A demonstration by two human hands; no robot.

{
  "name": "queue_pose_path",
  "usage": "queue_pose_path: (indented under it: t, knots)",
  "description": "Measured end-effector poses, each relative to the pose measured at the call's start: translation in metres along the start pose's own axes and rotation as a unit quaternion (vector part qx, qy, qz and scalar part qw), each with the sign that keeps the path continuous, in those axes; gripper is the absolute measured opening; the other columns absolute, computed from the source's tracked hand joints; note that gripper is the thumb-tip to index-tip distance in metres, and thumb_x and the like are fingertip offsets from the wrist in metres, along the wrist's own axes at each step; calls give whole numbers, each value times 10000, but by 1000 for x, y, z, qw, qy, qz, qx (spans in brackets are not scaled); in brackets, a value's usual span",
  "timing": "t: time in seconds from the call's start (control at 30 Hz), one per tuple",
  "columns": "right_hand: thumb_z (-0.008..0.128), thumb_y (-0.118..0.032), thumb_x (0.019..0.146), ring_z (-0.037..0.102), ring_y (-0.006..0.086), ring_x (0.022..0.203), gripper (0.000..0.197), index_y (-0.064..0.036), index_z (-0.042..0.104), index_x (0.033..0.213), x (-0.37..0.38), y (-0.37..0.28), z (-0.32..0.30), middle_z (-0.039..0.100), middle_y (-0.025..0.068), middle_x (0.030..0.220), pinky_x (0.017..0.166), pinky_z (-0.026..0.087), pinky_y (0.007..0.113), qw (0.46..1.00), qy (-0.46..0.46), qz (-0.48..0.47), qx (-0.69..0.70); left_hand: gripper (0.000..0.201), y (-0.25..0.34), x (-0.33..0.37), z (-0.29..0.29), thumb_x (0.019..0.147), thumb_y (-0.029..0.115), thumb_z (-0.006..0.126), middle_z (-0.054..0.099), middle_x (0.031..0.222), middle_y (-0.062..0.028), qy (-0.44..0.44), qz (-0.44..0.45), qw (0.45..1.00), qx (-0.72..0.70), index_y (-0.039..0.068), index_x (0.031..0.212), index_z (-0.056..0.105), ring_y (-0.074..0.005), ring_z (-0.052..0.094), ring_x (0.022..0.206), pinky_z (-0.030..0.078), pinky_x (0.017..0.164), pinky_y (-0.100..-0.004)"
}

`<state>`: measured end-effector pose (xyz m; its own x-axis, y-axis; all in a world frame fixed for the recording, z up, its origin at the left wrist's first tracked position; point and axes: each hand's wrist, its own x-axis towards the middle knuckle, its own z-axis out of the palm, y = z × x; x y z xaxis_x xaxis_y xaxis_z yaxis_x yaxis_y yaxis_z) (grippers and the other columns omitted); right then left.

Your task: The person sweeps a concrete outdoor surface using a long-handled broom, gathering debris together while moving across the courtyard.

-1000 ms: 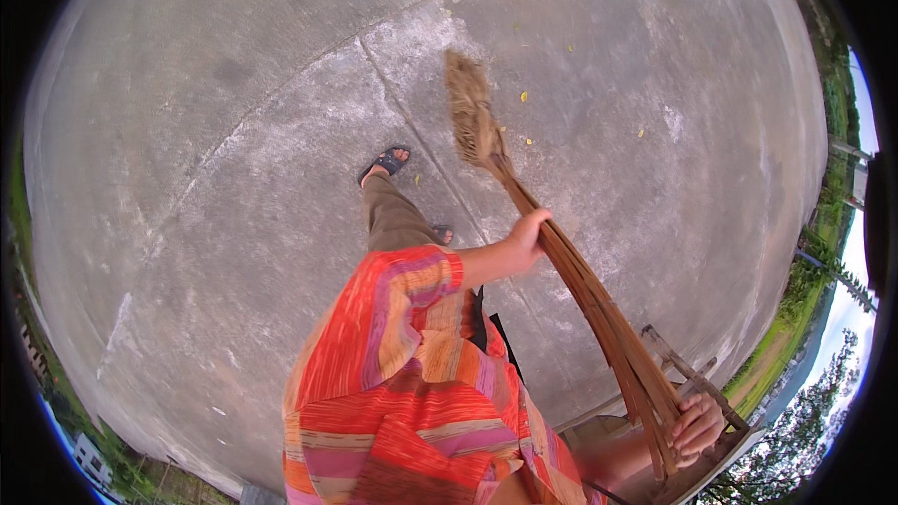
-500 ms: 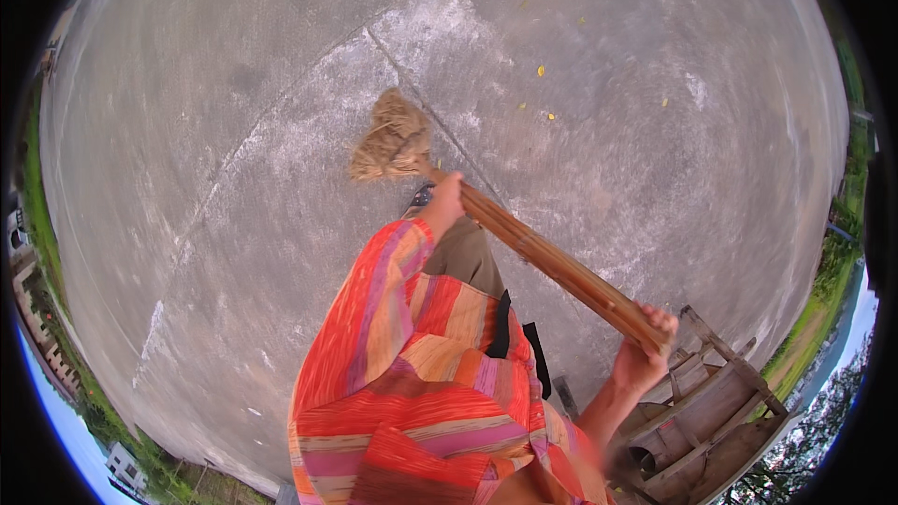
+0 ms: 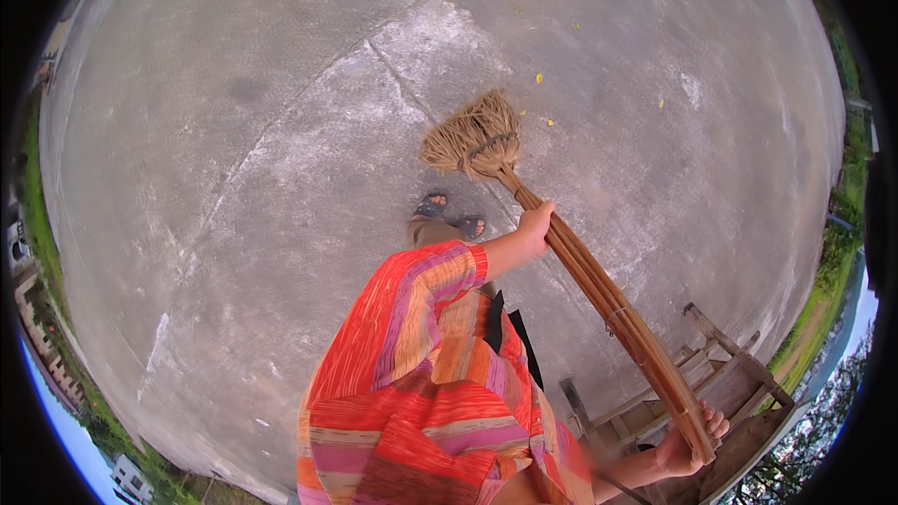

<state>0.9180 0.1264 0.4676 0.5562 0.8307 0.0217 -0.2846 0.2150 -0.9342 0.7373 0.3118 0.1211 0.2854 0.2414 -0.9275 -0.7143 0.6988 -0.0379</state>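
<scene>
No lettering, number or sign can be read on the broom (image 3: 605,294), the shirt (image 3: 398,337) or the concrete (image 3: 309,252). The white building (image 3: 131,479), lower left in the frame, is too small to tell.

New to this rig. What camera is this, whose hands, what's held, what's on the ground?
No machine here: these are a person's bare hands. A fisheye camera worn on the head looks down, hence the curved edges; picture left is the person's left. Both hands hold one broom: the left hand near the bristles, the right hand by the handle's far end. Below is grey ground with a few small yellow bits. A wooden frame is near the right hand.
</scene>
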Motion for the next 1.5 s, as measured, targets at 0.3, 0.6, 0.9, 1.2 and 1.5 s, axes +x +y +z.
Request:
queue_pose_path:
  t: [0.3, 0.6, 0.9, 1.2, 1.5]
  knots:
    - [706, -189, 661, 487, 223, 903, 375, -104, 401, 862, -37, 52, 74, 418, 32, 817, 926, 353, 419, 993, 14, 18, -113, 224, 37, 15, -90, 754, 123, 593, 526, 854, -106, 103, -67, 991, 51, 11, 916, 486, -247, 553, 749, 483, 663, -422]
    - [688, -133, 681, 491, 229, 877, 316, -105, 414, 838, -32, 141, 204, 447, 31, 808, 980, 317, 446, 999, 13, -30, 30, 196, 246, 13, -73, 798, 208, 547, 523, 744, -82, -35, 33, 997, 64, 37, 840, 462, -242, 553, 685, 489, 659, -400]
    - [719, -157, 649, 494, 171, 775, 367, -133, 417, 856, 26, 219, 315, 460, -1, 735, 952, 355, 459, 976, -146, 46, 152, 166, 405, -58, -162, 762, 226, 552, 520, 659, -45, -62, 178, 971, -144, 89, 720, 468, -196, 533, 630, 482, 632, -342]
    - [586, 5, 731, 515, 193, 940, 254, -64, 424, 915, 9, 384, 471, 531, 104, 927, 843, 417, 355, 888, -366, 276, 32, 176, 471, -39, -333, 737, 210, 523, 519, 712, -89, 187, 158, 958, -149, 46, 760, 463, -248, 533, 683, 483, 676, -395]
    - [669, -137, 690, 493, 233, 891, 342, -103, 416, 918, 60, 308, 401, 487, 72, 843, 910, 356, 426, 982, -147, 118, 19, 208, 431, 19, -144, 739, 233, 438, 525, 828, -133, 59, -12, 997, 58, 50, 839, 438, -285, 539, 760, 459, 660, -468]
